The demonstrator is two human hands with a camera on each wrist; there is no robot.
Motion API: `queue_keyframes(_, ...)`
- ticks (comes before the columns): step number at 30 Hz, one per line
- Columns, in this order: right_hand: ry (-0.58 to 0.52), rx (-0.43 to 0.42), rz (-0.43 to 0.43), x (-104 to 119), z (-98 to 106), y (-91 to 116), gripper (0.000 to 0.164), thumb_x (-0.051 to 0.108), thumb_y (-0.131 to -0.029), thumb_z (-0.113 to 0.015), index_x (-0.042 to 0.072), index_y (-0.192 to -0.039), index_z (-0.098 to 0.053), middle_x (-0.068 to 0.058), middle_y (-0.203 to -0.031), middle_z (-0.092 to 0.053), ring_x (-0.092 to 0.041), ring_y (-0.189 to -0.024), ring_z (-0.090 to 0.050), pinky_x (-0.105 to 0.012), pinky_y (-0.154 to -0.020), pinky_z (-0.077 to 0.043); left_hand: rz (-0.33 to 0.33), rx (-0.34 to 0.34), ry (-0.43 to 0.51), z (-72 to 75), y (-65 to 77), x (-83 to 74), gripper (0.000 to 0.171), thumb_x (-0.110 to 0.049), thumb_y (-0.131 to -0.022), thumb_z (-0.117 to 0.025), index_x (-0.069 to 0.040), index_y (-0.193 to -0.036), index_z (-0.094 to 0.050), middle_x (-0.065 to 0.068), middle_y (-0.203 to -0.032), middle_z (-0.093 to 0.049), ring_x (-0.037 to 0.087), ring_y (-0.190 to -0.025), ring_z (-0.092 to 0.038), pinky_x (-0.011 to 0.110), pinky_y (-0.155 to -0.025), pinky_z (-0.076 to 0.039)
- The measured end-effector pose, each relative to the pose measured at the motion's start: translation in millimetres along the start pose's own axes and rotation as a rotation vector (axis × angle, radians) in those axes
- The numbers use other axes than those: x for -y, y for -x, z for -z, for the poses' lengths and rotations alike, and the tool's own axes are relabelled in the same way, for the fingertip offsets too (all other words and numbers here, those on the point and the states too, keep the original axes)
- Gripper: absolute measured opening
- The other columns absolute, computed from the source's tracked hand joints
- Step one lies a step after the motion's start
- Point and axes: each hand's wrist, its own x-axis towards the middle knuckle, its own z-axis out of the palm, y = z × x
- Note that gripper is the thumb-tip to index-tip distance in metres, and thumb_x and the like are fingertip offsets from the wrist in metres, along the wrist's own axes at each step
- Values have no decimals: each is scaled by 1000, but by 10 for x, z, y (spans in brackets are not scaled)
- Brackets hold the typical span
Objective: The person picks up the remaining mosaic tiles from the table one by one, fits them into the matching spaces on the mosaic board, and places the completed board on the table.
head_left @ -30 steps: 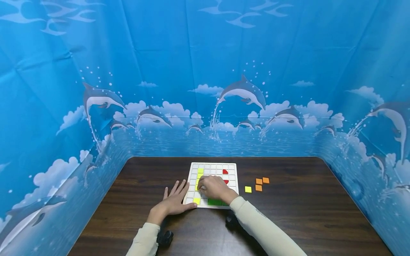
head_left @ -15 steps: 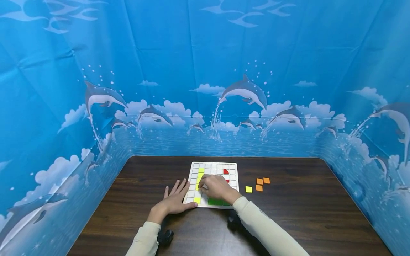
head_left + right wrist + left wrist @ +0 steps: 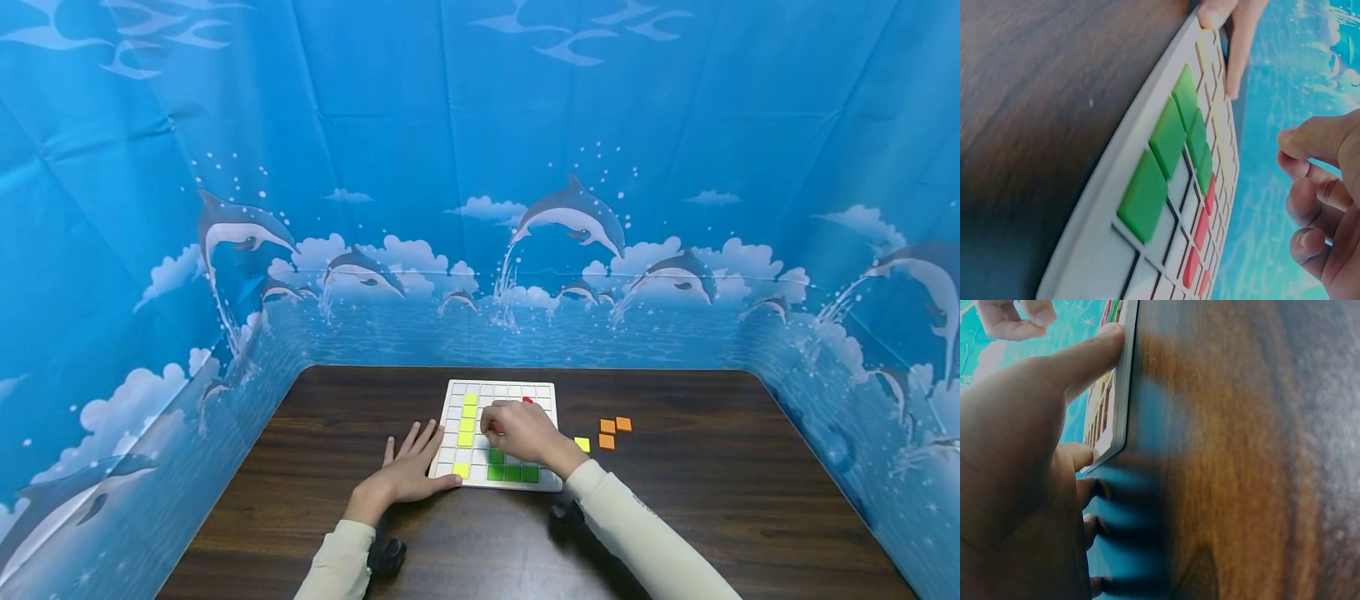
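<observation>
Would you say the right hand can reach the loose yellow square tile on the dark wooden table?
Probably yes: nothing lies on the yellow tile, though the right hand should draw back.

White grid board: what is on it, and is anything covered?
On the board lie yellow tiles, green tiles and red pieces. In the head view, the right hand hides several squares and much of the red; the right wrist view shows more of those pieces.

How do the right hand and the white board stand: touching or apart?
Apart. The right wrist view shows blue curtain between the right hand and the white board.
</observation>
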Motion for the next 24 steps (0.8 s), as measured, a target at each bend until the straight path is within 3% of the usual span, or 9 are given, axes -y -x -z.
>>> queue_keyframes(3, 5, -20, -3, -41, 66, 51, 6, 16, -96, -77, 22, -95, -78, 10, -86, -71, -4, -66, -51, -22, -56, -41, -4, -14, -1, -46, -24, 43, 117, -90, -86, -55, -18, -172, -22, 8, -181, -12, 37, -168, -4, 75, -127, 6)
queue_keyframes(9, 39, -38, -15, -145, 163, 159, 5, 17, -97, -77, 19, -98, -81, 9, -86, -74, -3, -65, -52, -21, -55, -38, -13, 5, 23, 63, 57, -63, 113, -83, -90, -60, -16, -172, -23, 12, -181, -13, 40, -168, -3, 77, -125, 8)
queue_keyframes(17, 69, -60, -56, -316, 269, 312, 7, 15, -95, -80, 21, -91, -79, 11, -83, -71, -3, -64, -50, -20, -51, -35, -9, 22, 27, 92, 83, -100, 112, -80, -91, -61, -14, -172, -22, 13, -181, -12, 40, -167, -3, 76, -126, 8)
queue_keyframes(24, 76, -80, -84, -468, 348, 464, 7, 15, -94, -80, 21, -91, -79, 10, -85, -72, -3, -67, -53, -20, -53, -38, -28, 3, 30, 25, 24, -6, 113, -81, -90, -61, -16, -172, -21, 13, -181, -12, 42, -167, -2, 79, -123, 8)
